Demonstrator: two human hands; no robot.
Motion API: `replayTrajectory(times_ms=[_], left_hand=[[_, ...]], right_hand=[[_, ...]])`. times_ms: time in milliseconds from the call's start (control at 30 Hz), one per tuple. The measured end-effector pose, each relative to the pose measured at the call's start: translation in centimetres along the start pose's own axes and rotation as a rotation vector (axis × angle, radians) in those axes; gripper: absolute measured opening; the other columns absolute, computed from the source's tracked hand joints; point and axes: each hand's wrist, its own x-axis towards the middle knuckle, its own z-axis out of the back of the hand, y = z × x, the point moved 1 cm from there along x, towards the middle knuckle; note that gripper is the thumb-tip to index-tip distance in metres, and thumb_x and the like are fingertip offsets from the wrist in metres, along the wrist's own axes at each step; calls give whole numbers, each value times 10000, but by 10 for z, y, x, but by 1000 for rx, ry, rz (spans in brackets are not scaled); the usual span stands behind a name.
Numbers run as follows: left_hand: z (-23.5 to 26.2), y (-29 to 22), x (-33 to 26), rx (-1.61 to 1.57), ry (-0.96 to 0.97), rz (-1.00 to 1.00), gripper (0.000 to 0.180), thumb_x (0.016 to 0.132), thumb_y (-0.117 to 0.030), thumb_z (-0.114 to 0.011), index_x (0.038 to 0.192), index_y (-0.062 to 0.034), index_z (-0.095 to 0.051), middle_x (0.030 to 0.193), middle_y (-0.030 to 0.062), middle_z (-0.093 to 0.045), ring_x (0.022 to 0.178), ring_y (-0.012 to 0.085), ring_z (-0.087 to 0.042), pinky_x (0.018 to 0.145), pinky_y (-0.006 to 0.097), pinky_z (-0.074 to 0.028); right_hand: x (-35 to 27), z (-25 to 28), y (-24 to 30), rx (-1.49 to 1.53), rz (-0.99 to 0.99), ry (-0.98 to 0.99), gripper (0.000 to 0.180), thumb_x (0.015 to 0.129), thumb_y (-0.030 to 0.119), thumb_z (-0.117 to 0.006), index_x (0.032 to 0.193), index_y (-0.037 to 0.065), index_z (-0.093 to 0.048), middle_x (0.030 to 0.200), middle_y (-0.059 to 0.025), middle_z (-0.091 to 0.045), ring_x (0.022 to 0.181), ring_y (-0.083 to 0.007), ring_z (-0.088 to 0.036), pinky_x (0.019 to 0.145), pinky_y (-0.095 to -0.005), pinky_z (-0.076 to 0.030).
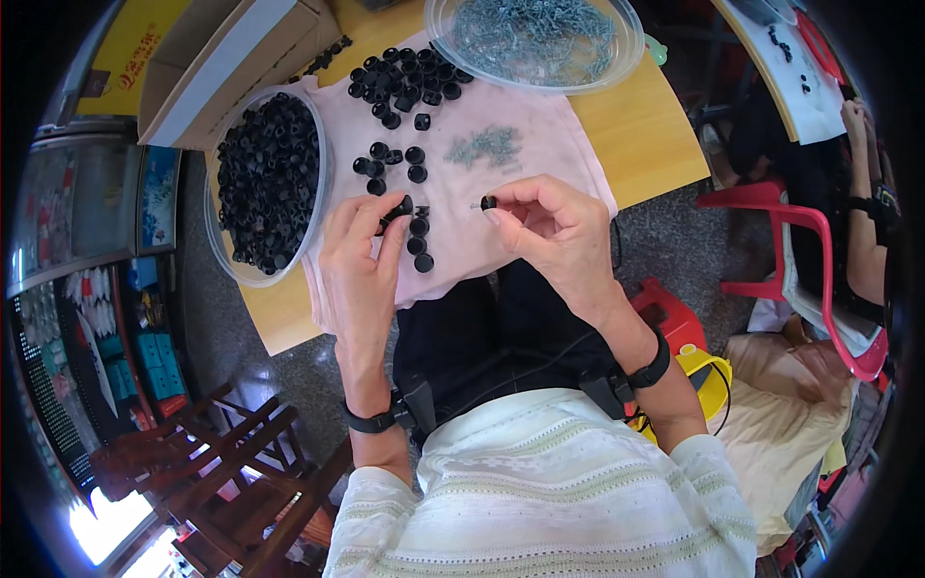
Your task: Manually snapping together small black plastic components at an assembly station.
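Note:
My left hand (358,252) is closed on a round black plastic cap (403,206) between thumb and fingers, just above the cloth. My right hand (561,231) pinches a small black plastic piece (488,202), and a thin metal screw (475,205) points left from it. Below the left fingertips, several black caps (420,245) stand in a short column on the pink cloth (472,252). Farther away lie a loose group of caps (377,170) and a bigger pile (405,82). A small heap of silvery screws (485,145) rests beyond my right hand.
At the left stands a clear tub (323,197) full of small black parts, beside a cardboard box (226,72). A clear tub (631,53) of screws sits at the far edge of the wooden table (655,144). Another person sits on a red chair (819,222) at right.

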Motion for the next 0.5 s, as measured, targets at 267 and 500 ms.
replayTrajectory(times_ms=[267,500], left_hand=[[-2,-4,7,32,11,37,218,806,-48,-712,1022,-50,-691,970,63,-635,778,160,-594,656,272,-467],[-2,-9,2,-192,-109,-94,183,822,14,-675,1002,-7,-653,1106,102,-645,922,189,-637,759,294,-507]], right_hand=[[1,1,3,-27,1,10,123,803,21,-712,910,-21,-667,783,-36,-649,642,-53,-573,566,-200,-460],[-1,1,1,81,-38,18,132,813,28,-713,932,-13,-675,800,-20,-652,673,-45,-575,578,-191,-464]])
